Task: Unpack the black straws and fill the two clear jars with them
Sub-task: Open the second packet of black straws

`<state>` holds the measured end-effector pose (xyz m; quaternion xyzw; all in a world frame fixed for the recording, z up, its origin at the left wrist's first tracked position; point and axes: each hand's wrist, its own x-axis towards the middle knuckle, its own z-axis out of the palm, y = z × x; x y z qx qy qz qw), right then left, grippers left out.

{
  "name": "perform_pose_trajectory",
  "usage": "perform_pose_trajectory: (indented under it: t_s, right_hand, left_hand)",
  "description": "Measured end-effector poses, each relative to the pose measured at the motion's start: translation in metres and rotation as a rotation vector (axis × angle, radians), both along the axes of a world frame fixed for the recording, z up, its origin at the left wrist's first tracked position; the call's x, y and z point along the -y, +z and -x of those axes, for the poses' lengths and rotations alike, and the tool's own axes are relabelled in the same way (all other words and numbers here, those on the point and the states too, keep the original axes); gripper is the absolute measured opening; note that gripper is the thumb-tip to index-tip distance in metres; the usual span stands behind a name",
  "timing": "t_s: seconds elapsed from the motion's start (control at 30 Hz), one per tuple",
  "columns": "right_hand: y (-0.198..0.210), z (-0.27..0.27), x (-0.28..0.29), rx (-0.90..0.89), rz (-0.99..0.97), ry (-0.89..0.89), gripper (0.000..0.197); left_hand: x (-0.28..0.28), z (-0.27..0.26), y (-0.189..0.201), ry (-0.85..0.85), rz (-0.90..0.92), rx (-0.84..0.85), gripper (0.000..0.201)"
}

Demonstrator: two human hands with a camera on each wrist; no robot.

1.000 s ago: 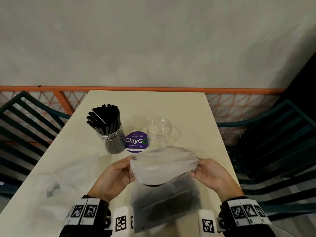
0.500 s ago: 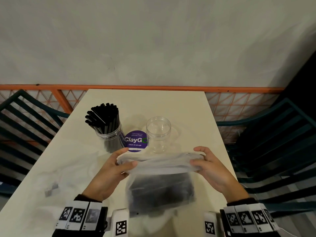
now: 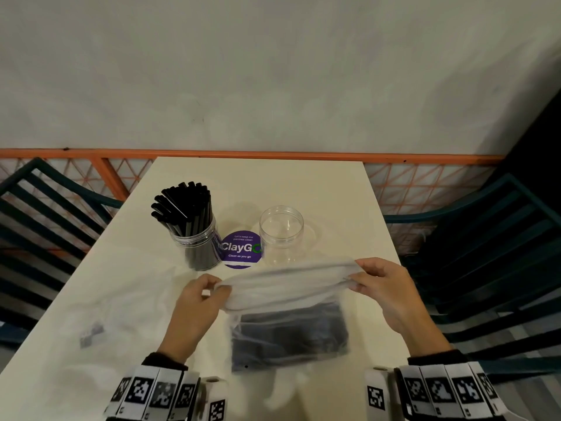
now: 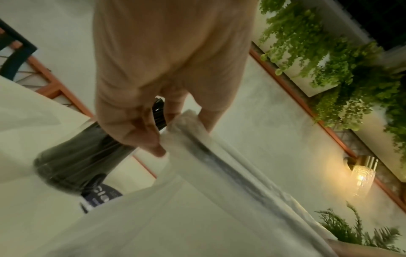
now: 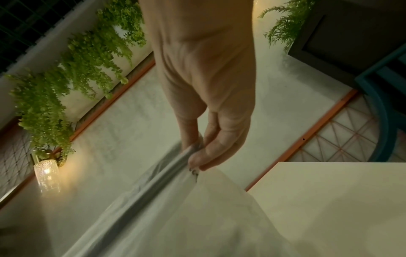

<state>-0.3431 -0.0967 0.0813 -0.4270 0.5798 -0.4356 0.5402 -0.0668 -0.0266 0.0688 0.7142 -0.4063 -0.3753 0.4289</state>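
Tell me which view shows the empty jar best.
The head view: the empty jar stands whole and unhidden beyond the bag. Neither wrist view shows it; the left wrist view shows only the full jar.

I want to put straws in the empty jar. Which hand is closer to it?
Right. The right hand grips the bag just in front of the empty jar; the left hand is farther, nearer the full jar.

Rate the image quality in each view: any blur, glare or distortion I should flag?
Head view: dim, wide-angle bending at the edges; the plastic bag is motion-smeared between the left hand and right hand, while both jars stay sharp. Left wrist view: soft overall, wall lamp blooms. Right wrist view: strongly tilted, similar lamp glare, bag edge blurred.
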Motion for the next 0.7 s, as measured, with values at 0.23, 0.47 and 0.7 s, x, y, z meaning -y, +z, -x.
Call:
perform_pose_trajectory:
  t_s: [0.23,0.47,0.7]
  right_hand:
    - [-0.002,-0.020,-0.006,0.266,-0.116,0.173,0.021]
    - [-0.003,-0.016,-0.002,0.707,-0.396,0.077,0.020]
    - [-0.010,0.002,0.003,0.912,-0.556,0.024,0.026]
  left_hand:
    - [0.010,0.014,0.014,-0.083,0.021,-0.204,0.019]
    - [0.010,0.006,0.005,-0.117,-0.033,-0.849,0.047]
    - [0.009,0.002,0.007,0.002,-0.073,-1.255,0.071]
